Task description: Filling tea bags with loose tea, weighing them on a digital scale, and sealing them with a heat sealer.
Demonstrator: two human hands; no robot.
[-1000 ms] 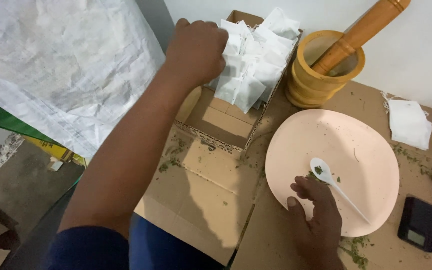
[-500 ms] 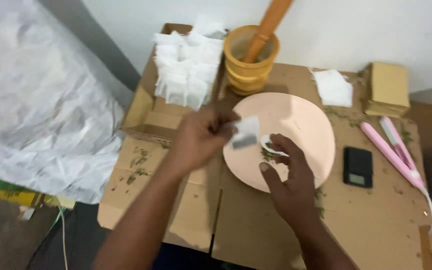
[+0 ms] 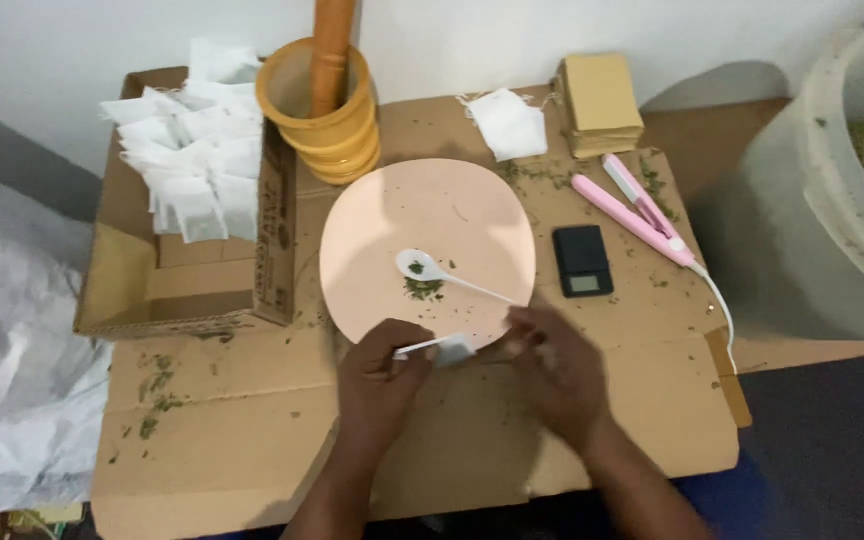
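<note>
The head view shows the left hand [image 3: 384, 372] pinching a small white filter sachet [image 3: 449, 349] by one edge, fingers closed on it, just at the near rim of the pink plate [image 3: 372, 250]. The right hand [image 3: 555, 368] meets it from the other side, its fingertips at the sachet's opposite end, though blur hides whether they grip it or only touch. By my reading the sachet is being pulled open at its mouth; the move after that calls for a steady two-sided hold so the thin, limp paper stays spread.

On the smooth round plate lies a white plastic spoon [image 3: 432, 272] beside a little heap of dried green herb [image 3: 422, 288]. Around it, on the rough corrugated cardboard worktop [image 3: 252, 420]: a black pocket scale [image 3: 582, 260], a slim pink sealing tool [image 3: 632, 215], a yellow mortar [image 3: 327, 125] with a wooden pestle [image 3: 332, 45], and a box of empty sachets [image 3: 192, 170].
</note>
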